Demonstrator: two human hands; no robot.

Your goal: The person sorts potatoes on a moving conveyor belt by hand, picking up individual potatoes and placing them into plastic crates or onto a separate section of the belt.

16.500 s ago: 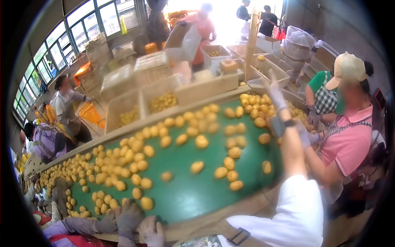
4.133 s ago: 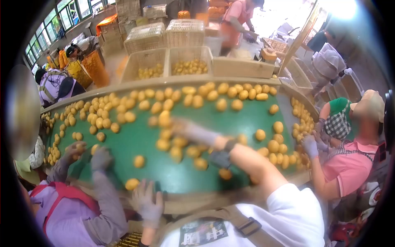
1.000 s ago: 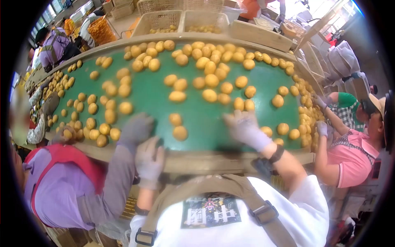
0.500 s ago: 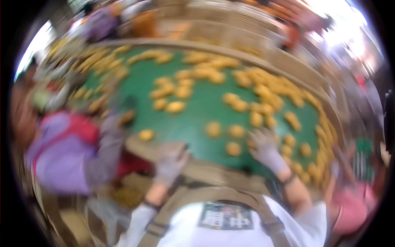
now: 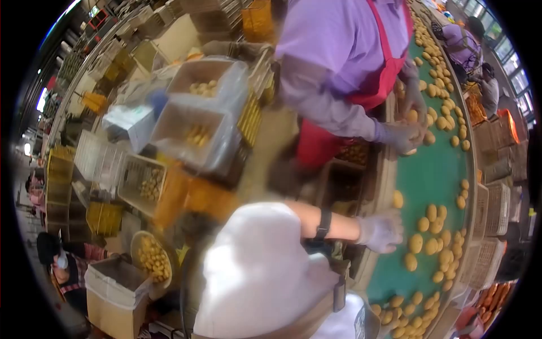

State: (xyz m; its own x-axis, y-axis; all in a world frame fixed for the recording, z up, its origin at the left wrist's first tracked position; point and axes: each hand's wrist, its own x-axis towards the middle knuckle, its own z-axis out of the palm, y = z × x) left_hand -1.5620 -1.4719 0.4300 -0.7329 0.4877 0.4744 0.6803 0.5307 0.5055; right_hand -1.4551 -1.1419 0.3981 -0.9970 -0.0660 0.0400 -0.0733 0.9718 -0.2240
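My left hand point(image 5: 381, 231), in a pale glove with a dark band on the wrist, rests at the near edge of the green conveyor belt point(image 5: 426, 186). Its fingers are loosely bent over the belt, with nothing visible in them. Just beyond the fingertips lies a potato point(image 5: 410, 261) among several others. Another potato point(image 5: 398, 199) sits by the belt's edge, above the hand. My right hand is outside what I can see here.
A co-worker in a purple top and red apron point(image 5: 361, 73) handles potatoes with gloved hands point(image 5: 403, 137) at the same belt. Behind stand lined boxes point(image 5: 186, 135), a white crate point(image 5: 141, 183) and a round basket of potatoes point(image 5: 152, 257). Crates point(image 5: 497, 209) line the far side.
The view has swung left and tilted, bringing the co-worker and boxes closer into sight. My right hand has left the view. My left hand stays by the belt's near edge.
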